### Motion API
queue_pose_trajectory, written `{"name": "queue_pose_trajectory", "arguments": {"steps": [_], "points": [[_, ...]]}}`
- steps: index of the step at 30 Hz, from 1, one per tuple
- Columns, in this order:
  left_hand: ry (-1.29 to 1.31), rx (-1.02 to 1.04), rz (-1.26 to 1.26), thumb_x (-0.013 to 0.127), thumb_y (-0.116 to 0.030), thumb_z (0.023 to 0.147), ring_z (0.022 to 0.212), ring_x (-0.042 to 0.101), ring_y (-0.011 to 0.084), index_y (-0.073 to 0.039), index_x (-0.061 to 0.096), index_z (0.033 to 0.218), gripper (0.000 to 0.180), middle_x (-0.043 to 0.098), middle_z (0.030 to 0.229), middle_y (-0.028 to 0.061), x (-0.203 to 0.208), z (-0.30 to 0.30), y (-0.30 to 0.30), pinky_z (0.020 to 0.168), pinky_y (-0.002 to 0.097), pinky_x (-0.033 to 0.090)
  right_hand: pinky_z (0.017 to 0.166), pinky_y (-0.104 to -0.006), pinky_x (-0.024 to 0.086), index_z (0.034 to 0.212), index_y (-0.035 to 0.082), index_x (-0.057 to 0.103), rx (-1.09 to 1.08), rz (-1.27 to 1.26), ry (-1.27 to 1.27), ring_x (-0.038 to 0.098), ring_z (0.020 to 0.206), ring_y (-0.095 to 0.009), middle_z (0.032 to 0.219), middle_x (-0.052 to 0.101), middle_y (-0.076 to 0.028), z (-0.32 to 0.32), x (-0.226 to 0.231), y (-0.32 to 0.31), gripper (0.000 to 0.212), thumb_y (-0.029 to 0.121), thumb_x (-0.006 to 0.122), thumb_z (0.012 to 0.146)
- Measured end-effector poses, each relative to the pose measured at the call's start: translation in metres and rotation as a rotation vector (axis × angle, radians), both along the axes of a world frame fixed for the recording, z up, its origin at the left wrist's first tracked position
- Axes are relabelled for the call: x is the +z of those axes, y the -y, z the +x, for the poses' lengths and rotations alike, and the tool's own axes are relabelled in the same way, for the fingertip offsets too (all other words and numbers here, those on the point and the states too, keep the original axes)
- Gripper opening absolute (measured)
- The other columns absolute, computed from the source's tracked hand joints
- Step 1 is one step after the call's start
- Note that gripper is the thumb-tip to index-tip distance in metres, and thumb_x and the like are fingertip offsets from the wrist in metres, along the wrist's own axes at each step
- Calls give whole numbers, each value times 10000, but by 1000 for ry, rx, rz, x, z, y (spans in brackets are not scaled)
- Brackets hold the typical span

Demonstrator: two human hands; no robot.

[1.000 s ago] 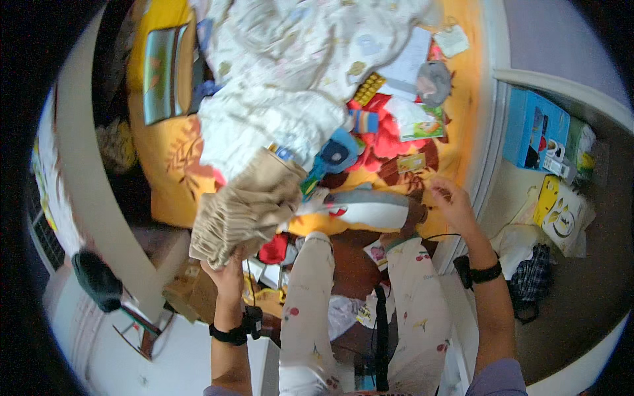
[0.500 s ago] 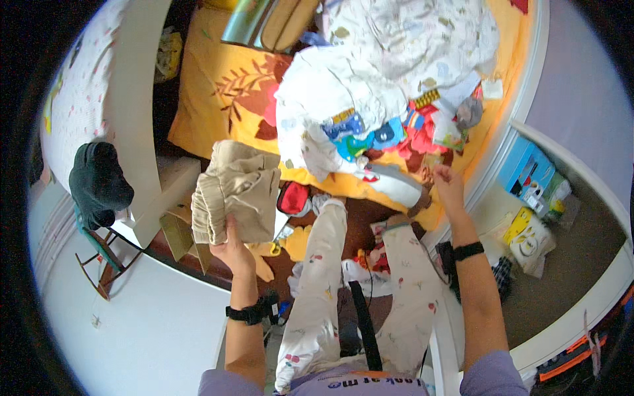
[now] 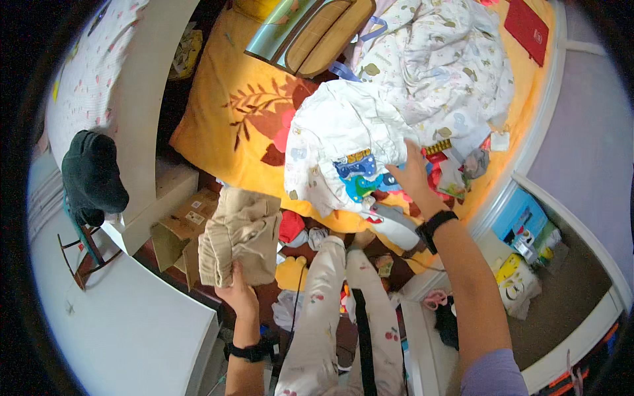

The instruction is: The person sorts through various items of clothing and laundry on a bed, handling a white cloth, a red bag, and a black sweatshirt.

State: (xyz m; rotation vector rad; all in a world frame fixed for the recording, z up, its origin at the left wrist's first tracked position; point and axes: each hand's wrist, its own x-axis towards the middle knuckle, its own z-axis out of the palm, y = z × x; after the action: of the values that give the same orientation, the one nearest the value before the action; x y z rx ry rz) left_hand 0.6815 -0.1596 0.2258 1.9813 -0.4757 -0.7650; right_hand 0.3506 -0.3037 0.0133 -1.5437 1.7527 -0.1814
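My left hand (image 3: 239, 294) grips the lower edge of folded beige trousers (image 3: 241, 231) with a gathered elastic waistband, holding them up over the floor. Over the clothes heap, my right hand (image 3: 415, 177) has its thumb apart from its fingers and nothing held in it. Its fingertips are at the right edge of a white shirt (image 3: 353, 122) with a blue and green print; whether they touch is unclear. Beyond that lies a rumpled white patterned quilt (image 3: 449, 72). Small colourful clothes lie just right of the hand, and a grey and white shark-shaped plush (image 3: 395, 228) is below it.
An orange blanket (image 3: 218, 135) covers the bed. On it rest a rolled mat (image 3: 330, 39) and a red booklet (image 3: 526, 31). An open cardboard box (image 3: 181, 228) stands at left, near dark socks (image 3: 94, 175). A drawer (image 3: 574, 310) with packages lies to the right.
My right hand has moved left and farther out, from the bed's near right side to the white shirt. The beige trousers stay in my left hand, slightly lower. The view has shifted.
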Motion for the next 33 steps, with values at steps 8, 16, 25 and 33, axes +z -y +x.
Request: {"name": "queue_pose_trajectory", "arguments": {"steps": [8, 16, 25, 33], "points": [[-67, 107, 68, 570, -54, 817, 959, 543, 191, 28, 474, 1147, 353, 527, 1125, 104, -42, -25, -28, 810, 314, 450, 953, -406, 315, 1293, -1, 282, -91, 132, -100, 339, 1195, -319, 1314, 317, -191, 66, -41, 77, 997, 399, 775, 524], [-170, 174, 76, 563, -41, 817, 988, 526, 180, 54, 439, 1169, 385, 512, 1140, 122, -44, -36, -37, 854, 300, 423, 754, -424, 455, 988, -1, 517, 90, 174, -252, 576, 846, -337, 983, 568, -199, 76, -69, 49, 478, 277, 687, 638], [-128, 89, 6, 553, -63, 826, 1005, 525, 195, 27, 460, 1168, 365, 511, 1159, 111, -1, -27, -31, 849, 320, 432, 690, -368, 481, 905, 103, 582, 196, -390, -226, 562, 903, -296, 1185, 494, -60, 61, 15, 2, 297, -23, 563, 637], [-145, 163, -79, 579, 3, 796, 960, 536, 163, 56, 466, 1143, 369, 543, 1100, 110, 51, -3, -33, 857, 286, 404, 778, -381, 436, 1033, -15, 536, -214, -301, -21, 551, 882, -344, 929, 582, -199, 9, 80, -58, 373, 38, 576, 666]]}}
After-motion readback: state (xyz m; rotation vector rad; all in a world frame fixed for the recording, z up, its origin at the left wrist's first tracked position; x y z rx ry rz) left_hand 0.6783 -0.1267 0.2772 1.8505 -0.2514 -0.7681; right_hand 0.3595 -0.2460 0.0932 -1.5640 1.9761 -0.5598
